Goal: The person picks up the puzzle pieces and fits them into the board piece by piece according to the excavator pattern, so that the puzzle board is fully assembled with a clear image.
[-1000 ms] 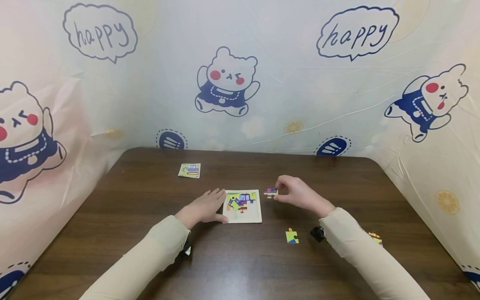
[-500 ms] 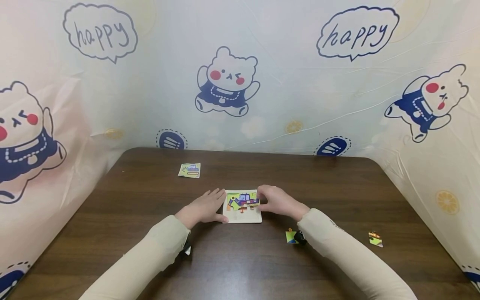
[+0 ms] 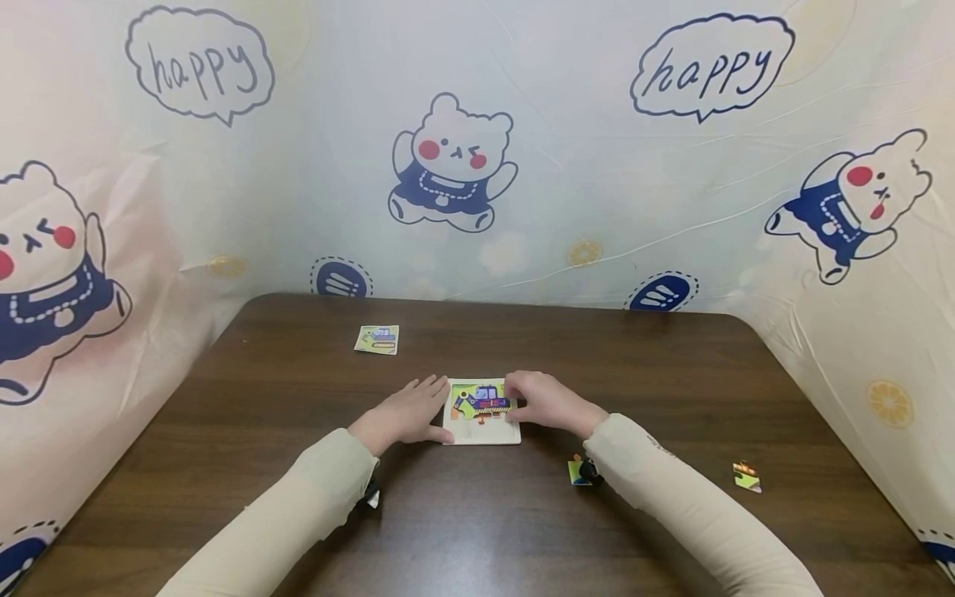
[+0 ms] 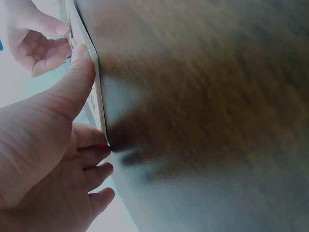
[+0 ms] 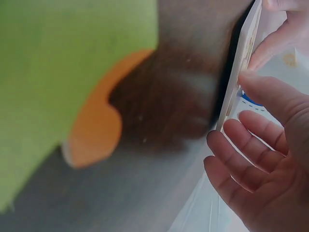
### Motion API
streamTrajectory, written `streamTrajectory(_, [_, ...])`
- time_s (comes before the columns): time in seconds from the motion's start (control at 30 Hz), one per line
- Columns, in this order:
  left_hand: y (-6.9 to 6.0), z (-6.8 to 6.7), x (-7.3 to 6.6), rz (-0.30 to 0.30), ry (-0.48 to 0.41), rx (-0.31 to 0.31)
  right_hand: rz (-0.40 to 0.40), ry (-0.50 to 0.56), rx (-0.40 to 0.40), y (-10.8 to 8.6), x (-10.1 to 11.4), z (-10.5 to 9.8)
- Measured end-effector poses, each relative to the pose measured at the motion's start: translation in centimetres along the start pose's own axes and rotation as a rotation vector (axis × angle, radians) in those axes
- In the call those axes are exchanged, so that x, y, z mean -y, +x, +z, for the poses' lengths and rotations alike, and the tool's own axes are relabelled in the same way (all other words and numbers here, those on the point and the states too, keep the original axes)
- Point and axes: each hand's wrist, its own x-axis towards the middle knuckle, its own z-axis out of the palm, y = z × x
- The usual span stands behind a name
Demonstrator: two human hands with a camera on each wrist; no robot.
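Rests a spread left hand against the left edge of the puzzle tray, flat on the tabletop. Seems to pinch a purple piece with the right hand, at the tray's right side. Has the upper part of the digger picture apparently filled, with most of the lower part bare. Has yet to place a green piece, partly hidden, and a green-and-orange piece farther right.

The head view is bright, with a soft shine on the table. The left wrist view looks milky, with dark shadows beside the left hand's fingers. In the right wrist view, the close green puzzle piece is blurry.
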Motion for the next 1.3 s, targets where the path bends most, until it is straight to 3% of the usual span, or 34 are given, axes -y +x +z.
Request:
streamTrajectory(0.3, [-0.1, -0.1, -0.1, 0.003, -0.012, 0.004, -0.116, -0.099, 0.028, -0.2, 0.1, -0.1])
streamTrajectory(0.6, [-0.2, -0.1, -0.2, 0.004, -0.011, 0.004, -0.136, -0.159, 0.015, -0.5, 0.6, -0.1])
streamTrajectory(1.0, [-0.1, -0.1, -0.1, -0.001, 0.003, 0.008, -0.141, -0.121, 0.016, -0.8, 0.5, -0.3])
streamTrajectory(1.3, [-0.1, 0.0, 0.0, 0.004, 0.0, -0.004, -0.115, -0.016, -0.012, -3.7, -0.2, -1.6])
